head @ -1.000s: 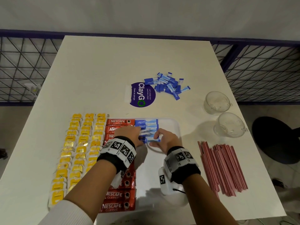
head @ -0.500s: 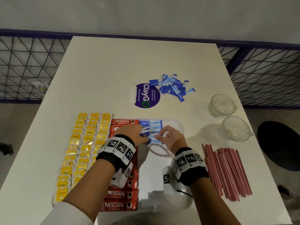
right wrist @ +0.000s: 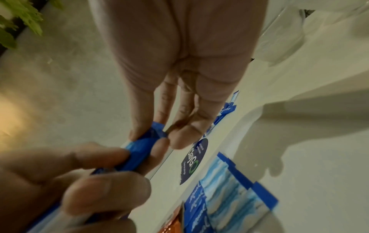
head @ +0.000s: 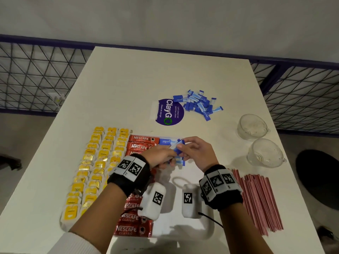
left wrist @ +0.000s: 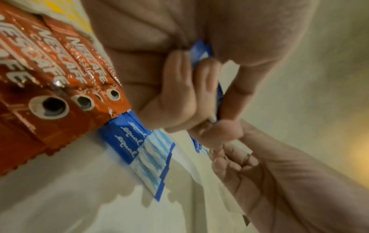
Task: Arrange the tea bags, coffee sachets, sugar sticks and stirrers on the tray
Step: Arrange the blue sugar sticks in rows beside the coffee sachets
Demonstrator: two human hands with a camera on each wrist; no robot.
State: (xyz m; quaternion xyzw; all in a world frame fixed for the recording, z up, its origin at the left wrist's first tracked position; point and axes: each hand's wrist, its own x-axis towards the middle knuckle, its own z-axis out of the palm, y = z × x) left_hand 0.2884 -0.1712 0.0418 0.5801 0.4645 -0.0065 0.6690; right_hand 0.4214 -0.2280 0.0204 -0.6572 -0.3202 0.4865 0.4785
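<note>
Above the white tray (head: pixel 200 204) my left hand (head: pixel 161 156) and right hand (head: pixel 194 151) meet, both pinching a small bunch of blue sugar sticks (head: pixel 177 147) (left wrist: pixel 199 52) (right wrist: pixel 139 151). Under the hands a row of blue sugar sticks (head: pixel 166 141) (left wrist: pixel 143 151) (right wrist: pixel 223 186) lies on the tray beside a column of red coffee sachets (head: pixel 143 139) (left wrist: pixel 49 82). Yellow tea bags (head: pixel 99 162) lie in rows at the tray's left. A loose pile of blue sugar sticks (head: pixel 198 104) lies farther back. Red stirrers (head: pixel 256 200) lie right of the tray.
Two clear glass cups (head: pixel 252 126) (head: pixel 266 153) stand at the right, behind the stirrers. A round purple sticker (head: pixel 169 112) is on the table beside the sugar pile. Wire fencing (head: pixel 36 79) borders the table on both sides.
Both hands have lifted off the row on the tray and now hold a few sugar sticks between them above it; the right hand moved up and back.
</note>
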